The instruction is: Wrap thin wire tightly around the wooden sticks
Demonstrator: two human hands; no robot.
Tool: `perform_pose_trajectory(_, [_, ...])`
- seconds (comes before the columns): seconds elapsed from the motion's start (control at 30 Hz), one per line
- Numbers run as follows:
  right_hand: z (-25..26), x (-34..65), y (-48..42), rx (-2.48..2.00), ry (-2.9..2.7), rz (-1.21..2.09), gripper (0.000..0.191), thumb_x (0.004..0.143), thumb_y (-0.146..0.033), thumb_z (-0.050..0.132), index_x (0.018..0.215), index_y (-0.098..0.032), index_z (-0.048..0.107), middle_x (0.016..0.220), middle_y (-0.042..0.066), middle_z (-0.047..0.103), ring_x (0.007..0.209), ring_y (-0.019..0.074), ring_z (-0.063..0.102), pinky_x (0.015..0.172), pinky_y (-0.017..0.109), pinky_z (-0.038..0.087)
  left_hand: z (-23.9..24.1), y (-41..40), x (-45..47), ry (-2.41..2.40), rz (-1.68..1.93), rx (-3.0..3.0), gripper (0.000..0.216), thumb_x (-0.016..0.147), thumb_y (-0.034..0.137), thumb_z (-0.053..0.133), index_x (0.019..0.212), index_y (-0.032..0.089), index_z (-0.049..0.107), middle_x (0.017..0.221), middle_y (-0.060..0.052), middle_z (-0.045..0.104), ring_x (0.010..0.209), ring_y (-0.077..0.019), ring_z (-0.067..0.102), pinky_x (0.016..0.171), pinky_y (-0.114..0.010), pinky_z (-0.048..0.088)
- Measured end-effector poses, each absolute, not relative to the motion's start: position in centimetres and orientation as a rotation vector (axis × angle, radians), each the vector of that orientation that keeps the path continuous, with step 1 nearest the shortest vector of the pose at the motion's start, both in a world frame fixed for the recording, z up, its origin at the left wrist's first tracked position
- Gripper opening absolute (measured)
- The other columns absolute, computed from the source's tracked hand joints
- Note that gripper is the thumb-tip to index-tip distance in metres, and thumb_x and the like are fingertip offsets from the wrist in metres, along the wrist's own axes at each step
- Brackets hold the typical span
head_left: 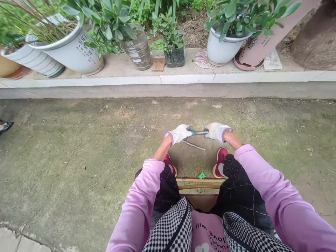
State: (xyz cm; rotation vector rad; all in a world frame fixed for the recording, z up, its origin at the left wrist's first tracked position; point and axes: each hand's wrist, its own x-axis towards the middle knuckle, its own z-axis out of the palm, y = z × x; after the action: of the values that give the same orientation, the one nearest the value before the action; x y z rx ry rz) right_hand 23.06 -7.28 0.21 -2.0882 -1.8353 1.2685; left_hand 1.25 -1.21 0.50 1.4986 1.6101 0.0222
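Observation:
My left hand [181,134], in a white knit glove with a blue-grey palm and purple cuff, is closed on one end of a short ridged metal rod [201,132]. From the other side, my right hand [215,132], gloved the same way, grips the rod's opposite end. The rod lies nearly level between the two hands, and the fingers hide its ends. Just below my left hand is a second thin, brownish rod [195,145], slanting down to the right. Whether that one rests on the ground or hangs from the left hand, I cannot tell.
A small green wrapper [202,175] lies between my red shoes [220,161], by a wooden seat bar [199,180]. Ahead, a low tiled ledge [187,79] carries several potted plants, including a white pot [223,47]. Another person's shoe [5,126] shows at the left edge.

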Motion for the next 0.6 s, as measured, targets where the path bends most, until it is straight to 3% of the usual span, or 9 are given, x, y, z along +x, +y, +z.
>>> perform_pose_trajectory(0.03, [0.2,23.5,-6.9,-2.162,-1.818,1.227,0.013,0.084,-0.032,0.083,0.091,-0.021,0.081,0.079,0.01,0.077,0.083,0.0268,0.075,0.076,0.035,0.056,0.3,-1.3,1.8,1.504,0.023,1.477,0.05,0.11,0.049,0.067,0.102,0.005,0.088,0.111,-0.012,0.083,0.088,-0.0151,0.069,0.082,-0.023,0.062])
perform_pose_trajectory(0.07, [0.4,24.1,-6.7,-2.229,-1.796,1.19,0.011,0.086,-0.029,0.081,0.092,-0.02,0.08,0.082,0.011,0.077,0.086,0.0275,0.076,0.078,0.035,0.056,0.1,-1.2,2.4,1.369,0.052,1.426,0.025,0.098,0.028,0.071,0.101,0.011,0.089,0.098,-0.006,0.081,0.068,-0.0116,0.065,0.065,-0.016,0.057])
perform_pose_trajectory(0.1, [0.6,24.5,-6.5,-2.27,-1.754,1.162,0.009,0.088,-0.028,0.079,0.093,-0.02,0.078,0.083,0.01,0.077,0.085,0.0268,0.075,0.078,0.034,0.056,-0.2,-1.1,2.9,1.237,0.094,1.353,0.021,0.087,0.013,0.069,0.098,0.014,0.087,0.086,-0.001,0.079,0.049,-0.0077,0.057,0.057,-0.016,0.053])
perform_pose_trajectory(0.13, [0.9,24.9,-6.4,-2.275,-1.684,1.161,0.009,0.091,-0.028,0.076,0.095,-0.02,0.076,0.082,0.009,0.075,0.081,0.0247,0.074,0.075,0.032,0.056,-0.4,-1.0,3.3,1.121,0.145,1.273,0.016,0.089,0.008,0.069,0.095,0.013,0.083,0.07,0.0,0.073,0.053,-0.0093,0.06,0.058,-0.017,0.052])
perform_pose_trajectory(0.2, [1.5,25.2,-6.7,-2.168,-1.466,1.246,0.009,0.096,-0.03,0.073,0.098,-0.021,0.072,0.079,0.003,0.071,0.067,0.0181,0.067,0.063,0.027,0.053,-0.8,-0.6,4.0,0.977,0.236,1.141,0.015,0.087,0.006,0.069,0.095,0.013,0.079,0.061,0.003,0.068,0.05,-0.0101,0.06,0.056,-0.018,0.05])
perform_pose_trajectory(0.33, [2.4,25.0,-7.6,-1.782,-1.04,1.532,0.016,0.096,-0.033,0.077,0.095,-0.021,0.066,0.069,-0.004,0.062,0.049,0.0096,0.05,0.041,0.021,0.042,-1.0,0.1,4.7,0.937,0.271,1.109,0.006,0.084,0.011,0.073,0.09,0.013,0.073,0.061,0.001,0.07,0.05,-0.0096,0.061,0.053,-0.018,0.046])
perform_pose_trajectory(0.43, [2.5,25.1,-7.9,-1.701,-0.931,1.648,0.025,0.095,-0.04,0.082,0.096,-0.02,0.067,0.066,-0.005,0.062,0.044,0.0086,0.047,0.034,0.02,0.038,-0.8,0.4,4.8,0.934,0.259,1.119,0.014,0.083,0.013,0.076,0.097,0.014,0.073,0.059,0.003,0.067,0.049,-0.0097,0.058,0.053,-0.02,0.044])
perform_pose_trajectory(0.6, [2.0,25.0,-7.8,-1.682,-0.968,1.747,0.034,0.089,-0.047,0.088,0.094,-0.021,0.068,0.064,-0.006,0.061,0.041,0.0079,0.047,0.032,0.019,0.038,-0.8,0.7,3.8,0.836,0.338,1.061,0.029,0.072,0.02,0.093,0.091,0.015,0.072,0.074,0.001,0.073,0.068,-0.013,0.068,0.071,-0.026,0.058])
